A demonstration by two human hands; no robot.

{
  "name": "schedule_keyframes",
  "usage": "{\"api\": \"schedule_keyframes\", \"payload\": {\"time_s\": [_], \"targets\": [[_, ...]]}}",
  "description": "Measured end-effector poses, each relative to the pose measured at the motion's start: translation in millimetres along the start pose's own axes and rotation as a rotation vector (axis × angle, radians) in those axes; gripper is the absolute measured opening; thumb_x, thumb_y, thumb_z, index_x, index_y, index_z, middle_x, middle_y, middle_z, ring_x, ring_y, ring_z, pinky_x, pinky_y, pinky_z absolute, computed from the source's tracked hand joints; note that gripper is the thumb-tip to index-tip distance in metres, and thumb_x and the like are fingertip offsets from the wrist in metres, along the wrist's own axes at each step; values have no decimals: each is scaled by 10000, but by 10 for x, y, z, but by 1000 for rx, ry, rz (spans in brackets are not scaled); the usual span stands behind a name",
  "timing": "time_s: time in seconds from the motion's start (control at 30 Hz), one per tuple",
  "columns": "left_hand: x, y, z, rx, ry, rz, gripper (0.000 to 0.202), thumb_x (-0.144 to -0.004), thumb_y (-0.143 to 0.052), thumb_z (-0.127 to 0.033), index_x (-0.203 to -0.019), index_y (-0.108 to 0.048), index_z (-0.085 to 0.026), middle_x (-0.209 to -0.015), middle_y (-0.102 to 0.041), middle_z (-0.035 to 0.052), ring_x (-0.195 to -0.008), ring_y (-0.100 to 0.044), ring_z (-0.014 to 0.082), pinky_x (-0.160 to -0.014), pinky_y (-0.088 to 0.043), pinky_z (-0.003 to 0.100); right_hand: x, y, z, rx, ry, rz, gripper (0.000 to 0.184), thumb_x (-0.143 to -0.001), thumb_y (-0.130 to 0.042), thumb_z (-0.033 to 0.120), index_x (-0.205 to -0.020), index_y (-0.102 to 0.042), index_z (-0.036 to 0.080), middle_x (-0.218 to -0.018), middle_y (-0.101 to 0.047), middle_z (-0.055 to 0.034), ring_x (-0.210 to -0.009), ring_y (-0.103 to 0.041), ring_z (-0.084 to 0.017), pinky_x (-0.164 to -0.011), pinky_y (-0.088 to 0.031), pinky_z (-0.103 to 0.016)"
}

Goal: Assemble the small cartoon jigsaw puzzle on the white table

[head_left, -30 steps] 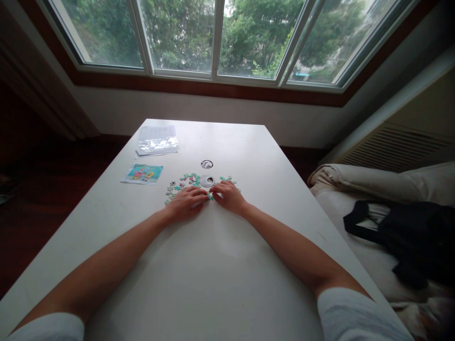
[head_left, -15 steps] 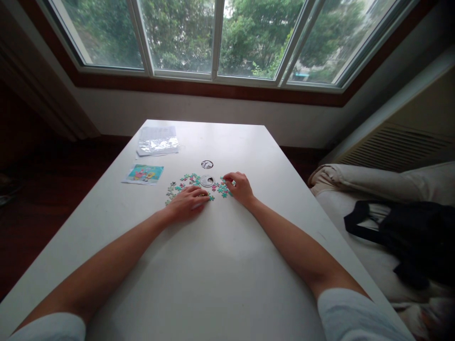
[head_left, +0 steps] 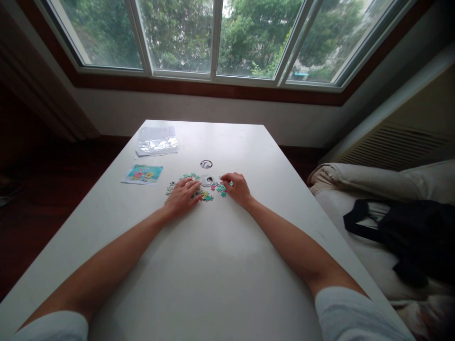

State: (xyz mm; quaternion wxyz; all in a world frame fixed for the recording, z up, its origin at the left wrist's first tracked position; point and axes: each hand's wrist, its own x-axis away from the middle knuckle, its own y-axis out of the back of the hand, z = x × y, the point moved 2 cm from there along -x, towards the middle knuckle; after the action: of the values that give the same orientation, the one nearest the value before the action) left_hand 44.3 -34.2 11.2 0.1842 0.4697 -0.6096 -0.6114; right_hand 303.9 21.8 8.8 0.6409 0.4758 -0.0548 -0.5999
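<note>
Small jigsaw puzzle pieces (head_left: 207,196), mostly green with some pink and yellow, lie scattered in a ring on the white table (head_left: 209,265). My left hand (head_left: 183,195) rests over the left part of them, fingers stretched out and slightly apart, hiding some pieces. On the right, my right hand (head_left: 237,188) has its thumb and fingers drawn together beside the right-hand pieces; whatever its fingertips hold is too small to make out. Between both hands sits a round, silvery disc-shaped object (head_left: 206,180) with a dark spot. A second round disc (head_left: 206,164) with a dark rim lies beyond it.
A colourful cartoon picture sheet (head_left: 144,174) lies left of the pieces, with a clear plastic bag and papers (head_left: 157,140) behind it. Past the table's far edge is a window. Right of the table, a dark bag or garment (head_left: 415,237) lies on a pale couch (head_left: 330,199).
My left hand has shifted left and a little away from me, its fingers straightening, and more yellow and green pieces show below it. My right hand has barely moved.
</note>
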Motion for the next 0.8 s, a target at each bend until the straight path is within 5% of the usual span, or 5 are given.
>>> {"api": "schedule_keyframes", "payload": {"time_s": [0.33,0.57,0.8], "targets": [[-22,98,-75,145,-90,-16,313,-1008,-518,-307,-1263,-685,-233,-1235,-722,63,-1223,-584,257,-1140,-432,474,7,-13,4,0,20,18,151,-850,-630,133,-899,-731,235,-838,-755,1,-822,-644,-192,-907,-395,-359],[-13,78,-24,132,-16,-52,255,-989,-530,-284,-1139,-732,-245,-1198,-721,56,-1221,-567,259,-1154,-418,490,21,-2,68,21,56,52,155,-872,-622,137,-932,-733,226,-864,-752,-14,-840,-624,-195,-902,-377,-356],[-6,27,-20,83,-108,0,325,-977,-561,-307,-1276,-690,-305,-1313,-654,62,-1299,-503,275,-1175,-379,539,65,-73,259,94,177,168,148,-974,-597,260,-985,-745,251,-982,-745,-46,-997,-576,-224,-939,-353,-378]]}}
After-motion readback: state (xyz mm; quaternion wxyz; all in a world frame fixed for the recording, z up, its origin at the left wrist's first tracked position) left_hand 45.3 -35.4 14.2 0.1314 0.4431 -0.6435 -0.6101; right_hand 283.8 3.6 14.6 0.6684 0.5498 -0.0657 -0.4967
